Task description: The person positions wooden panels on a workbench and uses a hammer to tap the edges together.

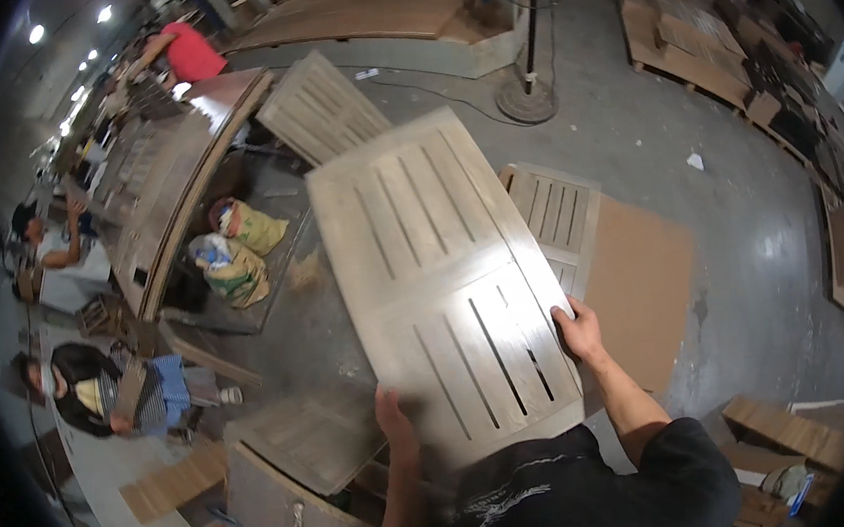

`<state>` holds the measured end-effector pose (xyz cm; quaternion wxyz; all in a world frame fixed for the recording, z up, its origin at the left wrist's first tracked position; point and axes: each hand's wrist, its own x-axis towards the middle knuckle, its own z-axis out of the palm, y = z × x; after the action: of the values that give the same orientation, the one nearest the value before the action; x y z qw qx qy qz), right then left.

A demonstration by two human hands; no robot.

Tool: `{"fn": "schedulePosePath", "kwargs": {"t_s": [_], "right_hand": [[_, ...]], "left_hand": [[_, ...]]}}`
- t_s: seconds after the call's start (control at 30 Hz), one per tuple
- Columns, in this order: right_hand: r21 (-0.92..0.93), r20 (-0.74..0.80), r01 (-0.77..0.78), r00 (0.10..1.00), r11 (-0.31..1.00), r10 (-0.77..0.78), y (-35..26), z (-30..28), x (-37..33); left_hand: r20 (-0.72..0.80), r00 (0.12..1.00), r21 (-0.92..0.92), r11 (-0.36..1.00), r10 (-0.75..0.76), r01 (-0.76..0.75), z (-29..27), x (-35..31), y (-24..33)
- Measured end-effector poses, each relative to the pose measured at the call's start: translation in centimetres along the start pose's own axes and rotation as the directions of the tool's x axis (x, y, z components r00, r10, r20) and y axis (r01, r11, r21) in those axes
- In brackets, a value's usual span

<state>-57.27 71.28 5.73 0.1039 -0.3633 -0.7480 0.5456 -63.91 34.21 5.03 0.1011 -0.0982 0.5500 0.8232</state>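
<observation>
I hold a large slatted wooden panel (437,267) up in front of me, tilted away and to the left. My left hand (392,417) grips its near left edge. On the near right edge, my right hand (578,328) clasps the panel with fingers curled over the rim. A similar slatted panel (558,213) lies on the floor beneath and to the right, partly hidden by the one I hold.
A brown sheet (640,285) lies on the concrete floor at right. Another slatted panel (321,107) leans by a long workbench (176,200) at left, where several people sit. A fan stand (528,94) is ahead. Wood stacks (694,49) line the right side.
</observation>
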Motion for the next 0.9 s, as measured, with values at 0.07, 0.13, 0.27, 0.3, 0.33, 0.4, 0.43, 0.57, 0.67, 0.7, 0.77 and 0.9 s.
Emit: {"fn": "schedulePosePath", "kwargs": {"t_s": [0.07, 0.13, 0.27, 0.3, 0.33, 0.4, 0.43, 0.57, 0.67, 0.7, 0.77, 0.9], "right_hand": [[0.096, -0.025, -0.117, 0.992, 0.988, 0.120, 2.8, 0.1, 2.5], [0.135, -0.144, -0.221, 0.960, 0.966, 0.240, 8.7, -0.2, 4.6], [0.346, -0.235, -0.436, 0.817, 0.831, 0.527, 13.1, -1.9, 6.3], [0.355, -0.232, -0.481, 0.786, 0.802, 0.573, 15.6, -2.0, 7.5], [0.359, -0.243, -0.497, 0.768, 0.790, 0.593, 16.3, -2.2, 9.3], [0.409, -0.285, -0.508, 0.718, 0.758, 0.635, 17.6, -2.2, 11.8], [0.411, -0.291, -0.524, 0.700, 0.746, 0.652, 18.7, -2.1, 13.4], [0.272, -0.434, -0.457, 0.727, 0.847, 0.532, 25.8, -2.3, 18.9], [0.348, -0.338, -0.497, 0.725, 0.795, 0.601, 23.1, -2.6, 23.1], [0.384, -0.302, -0.499, 0.727, 0.777, 0.616, 22.1, -2.2, 24.4], [0.404, -0.299, -0.503, 0.717, 0.765, 0.629, 23.3, -2.5, 24.9], [0.392, -0.211, -0.545, 0.731, 0.741, 0.649, 27.0, -0.9, 25.6]], "left_hand": [[-0.050, 0.997, 0.308, 0.951, 0.057, -0.039, 0.3, 5.9, -3.8], [-0.020, 0.998, 0.606, 0.793, -0.068, 0.066, 5.4, 10.9, -5.0], [-0.038, 0.951, 0.788, 0.576, -0.308, 0.218, 12.8, 18.4, -9.2], [-0.038, 0.942, 0.733, 0.632, -0.332, 0.253, 12.4, 20.5, -12.3], [-0.034, 0.934, 0.742, 0.617, -0.356, 0.262, 14.2, 22.4, -14.2], [-0.133, 0.921, 0.830, 0.466, -0.366, 0.305, 17.8, 25.9, -17.0], [-0.134, 0.913, 0.837, 0.449, -0.385, 0.312, 18.7, 28.1, -18.9], [0.045, 0.899, 0.896, 0.416, -0.437, 0.157, 23.0, 34.1, -25.8], [0.037, 0.877, 0.893, 0.409, -0.479, 0.186, 24.1, 36.4, -28.2], [0.046, 0.900, 0.903, 0.404, -0.432, 0.148, 22.8, 37.3, -29.5], [0.062, 0.904, 0.914, 0.389, -0.422, 0.119, 23.8, 37.5, -30.7], [0.006, 0.774, 0.917, 0.312, -0.634, 0.248, 24.0, 38.5, -31.5]]}}
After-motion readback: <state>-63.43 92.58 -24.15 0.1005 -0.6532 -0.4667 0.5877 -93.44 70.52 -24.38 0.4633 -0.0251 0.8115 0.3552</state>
